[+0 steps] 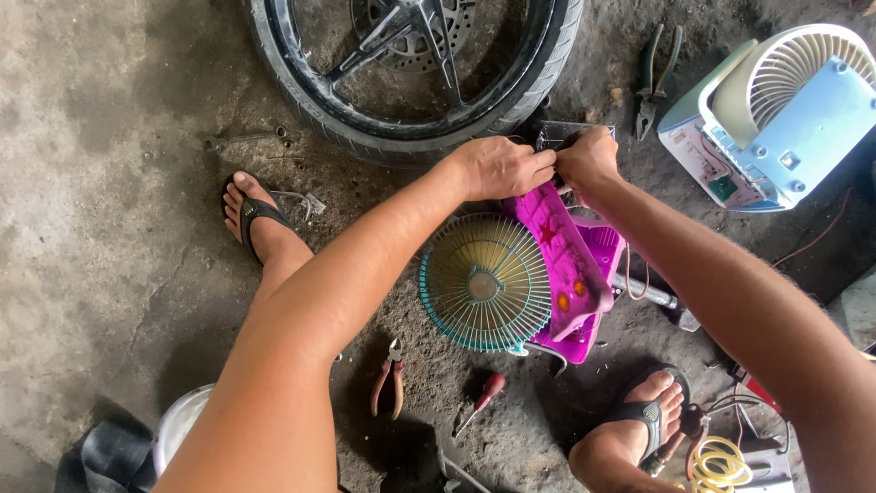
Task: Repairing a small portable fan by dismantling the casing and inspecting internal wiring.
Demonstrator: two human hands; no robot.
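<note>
A small magenta plastic fan body (570, 265) lies on the concrete floor between my feet, with a round teal and gold wire grille (485, 283) on its left side. My left hand (500, 168) and my right hand (586, 157) meet at the far end of the magenta body. Both pinch a small dark part (558, 137) there; the fingers hide most of it.
A motorcycle wheel (411, 73) lies just beyond my hands. Green-handled pliers (653, 78) and a pale blue table fan (776, 114) sit at the right. Red-handled cutters (390, 383) and a red screwdriver (484, 397) lie near my sandalled feet. A yellow wire coil (721, 461) is at the lower right.
</note>
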